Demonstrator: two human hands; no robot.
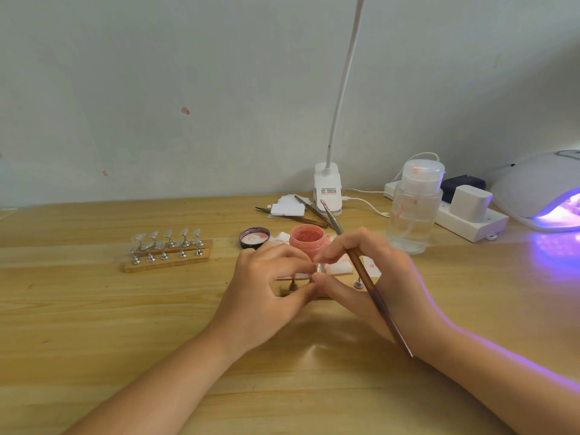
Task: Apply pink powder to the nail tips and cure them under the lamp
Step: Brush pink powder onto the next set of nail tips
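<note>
- Near the middle of the tabletop [94, 309], your left hand [266, 290] and right hand [370, 277] meet over a small metal nail tip holder [319, 267], and both pinch it with the fingertips.
- Your right hand also carries the brush [364, 274], its handle lying across the fingers.
- Whether a nail tip sits on the holder, I cannot tell; the fingers cover it.
- Just behind your hands stands the open powder jar [307, 238], and its lid [254, 237] lies beside it on the left.
- At the right edge the curing lamp [539, 189] glows violet.
- I judge the tip to be light, thin and easy to flick off, so take hold of the metal stem, not the coated surface.
- Toward the left edge, the rack of nail tips [168, 249] waits.
</note>
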